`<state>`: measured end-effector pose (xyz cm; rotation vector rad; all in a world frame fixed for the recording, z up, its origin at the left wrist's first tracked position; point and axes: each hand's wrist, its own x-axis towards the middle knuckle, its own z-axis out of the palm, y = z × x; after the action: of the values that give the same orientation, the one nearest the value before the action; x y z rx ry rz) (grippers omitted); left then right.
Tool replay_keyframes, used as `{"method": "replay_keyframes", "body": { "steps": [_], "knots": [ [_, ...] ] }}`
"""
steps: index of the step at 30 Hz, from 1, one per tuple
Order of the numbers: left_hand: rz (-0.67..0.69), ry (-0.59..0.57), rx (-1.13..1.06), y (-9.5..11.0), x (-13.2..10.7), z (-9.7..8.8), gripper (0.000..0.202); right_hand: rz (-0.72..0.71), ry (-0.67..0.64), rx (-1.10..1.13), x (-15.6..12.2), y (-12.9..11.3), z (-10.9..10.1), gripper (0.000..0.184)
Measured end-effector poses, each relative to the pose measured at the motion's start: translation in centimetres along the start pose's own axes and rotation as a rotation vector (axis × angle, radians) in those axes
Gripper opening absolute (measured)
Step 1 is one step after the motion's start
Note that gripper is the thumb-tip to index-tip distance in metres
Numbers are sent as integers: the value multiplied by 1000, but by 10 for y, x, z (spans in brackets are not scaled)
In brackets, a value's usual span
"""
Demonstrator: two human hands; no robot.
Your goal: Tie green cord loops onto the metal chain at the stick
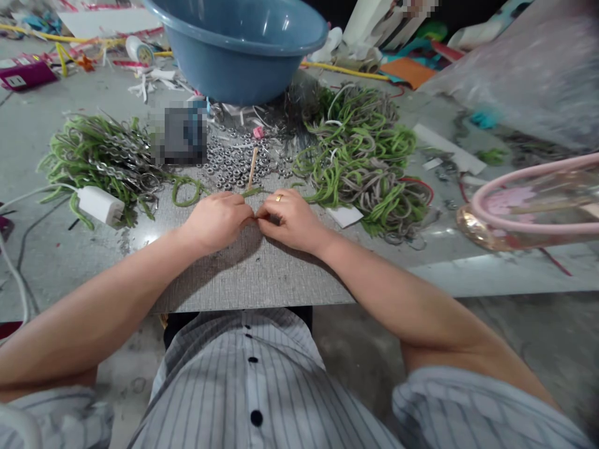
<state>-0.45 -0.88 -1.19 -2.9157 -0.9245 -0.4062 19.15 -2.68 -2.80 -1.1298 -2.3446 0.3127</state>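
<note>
My left hand (219, 218) and my right hand (292, 221), which wears a ring, meet over the near part of the table. Both are closed in a pinch, fingertips almost touching. A green cord (186, 193) loops out to the left of my left hand, and a short stretch of it shows behind my fingers. What lies right between the fingertips is mostly hidden. Just beyond, many small metal rings (229, 165) are scattered, with a thin wooden stick (253, 167) among them. A heap of green and grey cords (360, 162) lies beside my right hand.
Finished-looking green cords with metal chains (103, 156) are piled at left, near a white charger plug (100, 206). A blue basin (243, 56) stands at the back. To the right are a pink-handled clear bag (538, 206) and a large plastic sack (524, 75).
</note>
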Motion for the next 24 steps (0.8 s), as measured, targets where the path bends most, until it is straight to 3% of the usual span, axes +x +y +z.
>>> {"method": "replay_keyframes", "body": {
  "steps": [6,12,17,24],
  "knots": [
    [-71,-119,63,9,4,-3,25,15,-32,1,0,5,2,12],
    [-60,-121,90,12,6,-1,22,8,-32,17,-2,6,2,13],
    [-79,-226,83,17,10,-5,21,3,-36,-9,-3,7,3,13],
    [-77,-173,28,15,7,0,23,0,-4,-21,-3,9,5,13]
  ]
}}
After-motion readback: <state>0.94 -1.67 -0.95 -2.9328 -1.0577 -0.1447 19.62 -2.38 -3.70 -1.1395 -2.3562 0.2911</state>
